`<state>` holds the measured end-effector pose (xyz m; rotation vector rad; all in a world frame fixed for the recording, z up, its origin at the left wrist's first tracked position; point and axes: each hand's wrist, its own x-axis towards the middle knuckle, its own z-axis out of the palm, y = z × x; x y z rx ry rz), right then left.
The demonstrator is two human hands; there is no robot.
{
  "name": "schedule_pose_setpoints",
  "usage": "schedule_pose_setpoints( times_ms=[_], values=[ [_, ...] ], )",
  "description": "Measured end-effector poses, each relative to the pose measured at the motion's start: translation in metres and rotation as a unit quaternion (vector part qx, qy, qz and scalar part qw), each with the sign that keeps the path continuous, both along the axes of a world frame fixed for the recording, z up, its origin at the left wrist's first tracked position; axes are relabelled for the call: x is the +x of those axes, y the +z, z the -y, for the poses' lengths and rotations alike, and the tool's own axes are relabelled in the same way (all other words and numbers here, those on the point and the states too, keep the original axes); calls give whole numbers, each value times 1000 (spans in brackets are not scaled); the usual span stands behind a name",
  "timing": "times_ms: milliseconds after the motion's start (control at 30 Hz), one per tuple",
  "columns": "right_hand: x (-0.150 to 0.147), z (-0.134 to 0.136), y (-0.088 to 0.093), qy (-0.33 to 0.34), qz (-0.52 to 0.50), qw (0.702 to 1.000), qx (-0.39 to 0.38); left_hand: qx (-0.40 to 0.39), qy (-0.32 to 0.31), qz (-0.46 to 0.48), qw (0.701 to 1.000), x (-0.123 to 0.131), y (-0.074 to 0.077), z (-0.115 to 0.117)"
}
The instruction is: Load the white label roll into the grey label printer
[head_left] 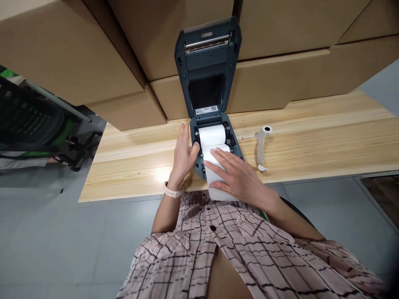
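Note:
A dark grey label printer point(208, 62) stands on a light wooden table point(311, 133) with its lid swung up. A white paper roll point(212, 135) sits in its bay, and a strip of the paper point(215, 187) runs out over the front toward me. My left hand point(183, 155) rests against the printer's left side, fingers stretched out and thumb touching the housing. My right hand point(237, 174) lies flat on the paper strip at the printer's front, fingers spread.
An empty roll core with a curl of backing strip point(262, 145) lies on the table right of the printer. Large cardboard boxes point(296, 74) are stacked behind it along the table's back. A green-and-black chair point(34, 124) stands at the left on the grey floor.

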<state>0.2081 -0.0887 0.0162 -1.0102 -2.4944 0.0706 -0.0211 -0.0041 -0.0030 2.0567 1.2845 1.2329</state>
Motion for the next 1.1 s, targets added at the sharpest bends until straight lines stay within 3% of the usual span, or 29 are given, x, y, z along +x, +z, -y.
schedule_pose_setpoints(
  times_ms=[33,100,200,233,367,500,600,667,733,833,967,1033,1100],
  values=[
    [4,2,2,9,-4,1000,-2,31,8,-42,999,4,6,10],
    [17,1,12,47,-30,998,-14,69,-45,-126,989,15,16,32],
    [43,-20,43,106,-131,985,-45,71,-119,-246,959,31,22,58],
    [51,-33,55,94,-180,978,-44,70,-125,-275,951,35,22,65],
    [57,-116,103,-79,-354,931,36,91,-121,-305,940,38,18,90],
    [33,-206,136,-62,-421,893,-145,127,-122,-276,945,34,19,111],
    [17,-234,146,-47,-425,874,-229,132,-129,-238,954,31,19,120],
    [13,-223,143,-42,-433,877,-202,124,-139,-210,960,29,19,122],
    [15,-192,130,-29,-441,887,-130,121,-146,-183,965,27,18,124],
    [20,-128,95,-7,-425,905,-33,125,-149,-145,970,22,20,129],
    [23,-58,40,-2,-357,934,-30,159,-155,-55,973,14,23,141],
    [21,-38,16,-12,-338,941,-31,199,-82,32,976,12,21,141],
    [18,-28,-4,-38,-343,937,-46,205,44,108,972,14,15,133]
  ],
)
